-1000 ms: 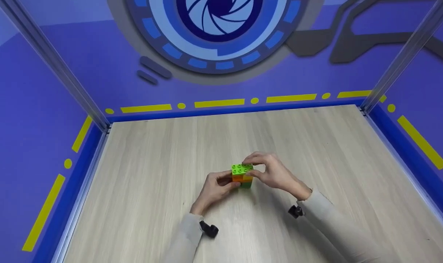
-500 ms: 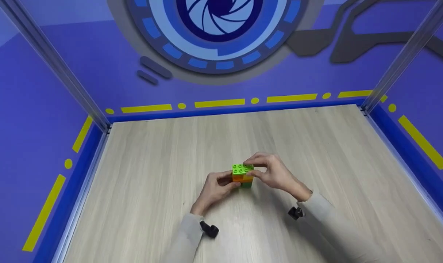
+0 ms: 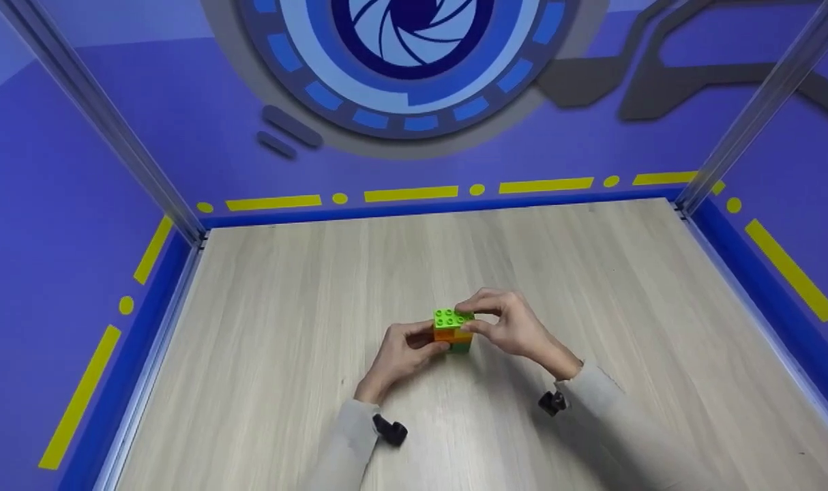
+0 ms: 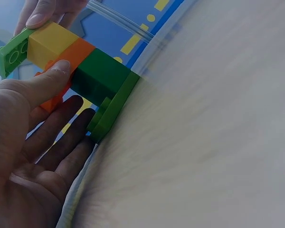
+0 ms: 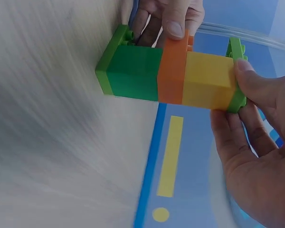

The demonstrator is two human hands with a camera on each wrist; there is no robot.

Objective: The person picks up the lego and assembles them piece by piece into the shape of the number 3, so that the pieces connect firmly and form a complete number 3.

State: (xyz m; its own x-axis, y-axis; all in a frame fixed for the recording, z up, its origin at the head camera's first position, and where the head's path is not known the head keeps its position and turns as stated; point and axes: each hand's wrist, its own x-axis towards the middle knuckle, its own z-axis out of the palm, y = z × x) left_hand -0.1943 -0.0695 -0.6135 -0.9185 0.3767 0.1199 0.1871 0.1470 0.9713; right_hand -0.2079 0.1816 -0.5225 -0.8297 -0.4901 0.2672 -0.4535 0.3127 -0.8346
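Observation:
A small tower of toy building bricks stands upright on the table in the head view. On top lies a thin light green plate brick (image 3: pixel 447 318) with studs. Below it come a yellow brick (image 5: pixel 209 78), an orange brick (image 5: pixel 172 71), a dark green brick (image 5: pixel 134 71) and a light green base plate (image 4: pixel 115 109). My left hand (image 3: pixel 399 358) pinches the orange brick at the tower's left side. My right hand (image 3: pixel 514 327) pinches the right end of the top plate between thumb and fingers. That plate overhangs the yellow brick to the left, its underside showing in the left wrist view.
The pale wooden table (image 3: pixel 305 286) is bordered by blue-purple printed walls (image 3: pixel 155 116) at the back and sides. Metal posts stand in the back corners. A small black camera (image 3: pixel 391 429) sits on the left wrist, another black camera (image 3: pixel 552 402) on the right.

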